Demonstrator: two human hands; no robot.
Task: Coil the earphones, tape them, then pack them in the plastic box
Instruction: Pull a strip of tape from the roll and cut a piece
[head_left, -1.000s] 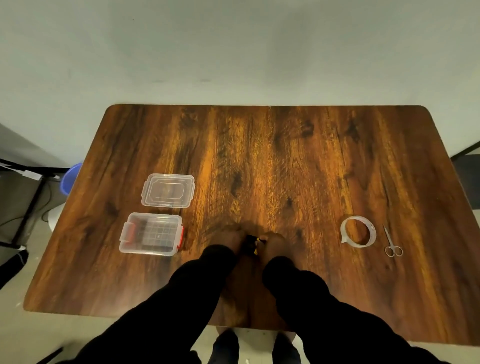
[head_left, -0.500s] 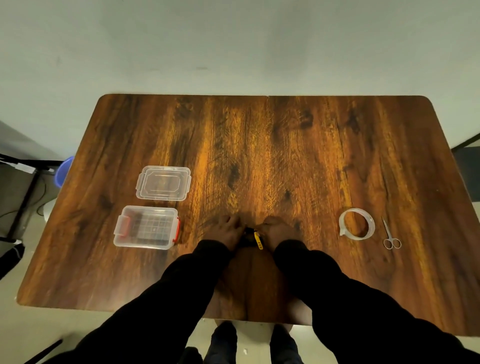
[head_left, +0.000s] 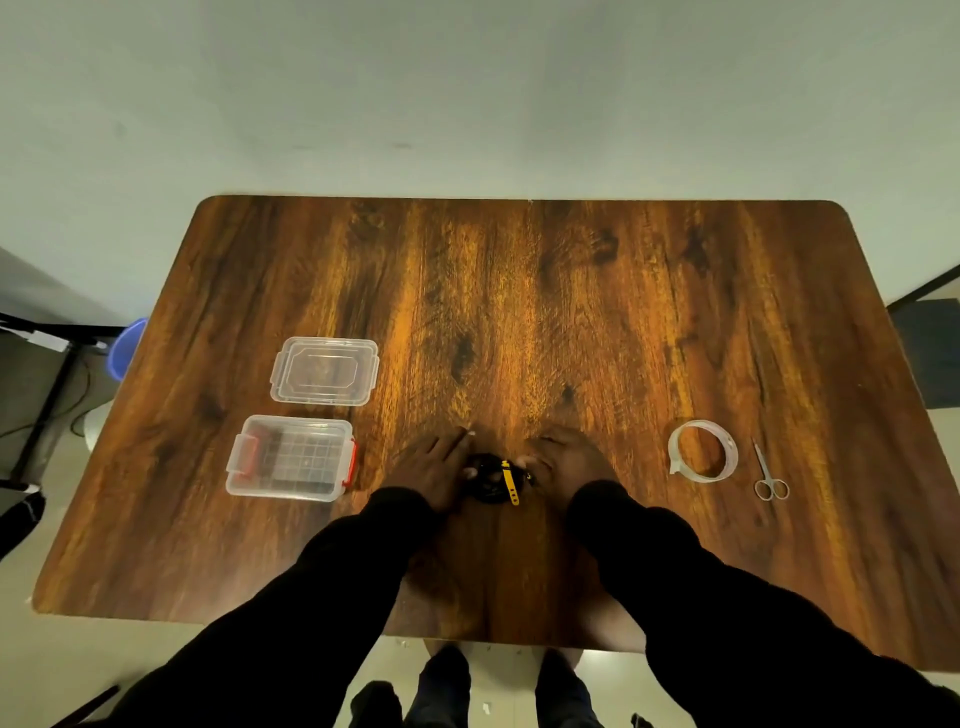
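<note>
A small black bundle of earphones (head_left: 488, 480) with a yellow strap across it lies on the wooden table (head_left: 519, 312) near the front middle. My left hand (head_left: 434, 470) rests flat beside it on the left, thumb touching the bundle. My right hand (head_left: 563, 460) is on its right side, fingertips touching the yellow strap end. A clear plastic box (head_left: 291, 458) with red latches stands open at the left, its clear lid (head_left: 324, 370) lying just behind it. A roll of clear tape (head_left: 702, 451) lies to the right.
Small scissors (head_left: 770, 473) lie right of the tape roll. A blue bucket (head_left: 127, 347) and a dark stand sit on the floor off the table's left edge. A dark chair is at the far right. My feet show below the table's front edge.
My hands have drawn slightly apart, so the black bundle and yellow strap between them show more. The camera has tilted, shifting the table in view.
</note>
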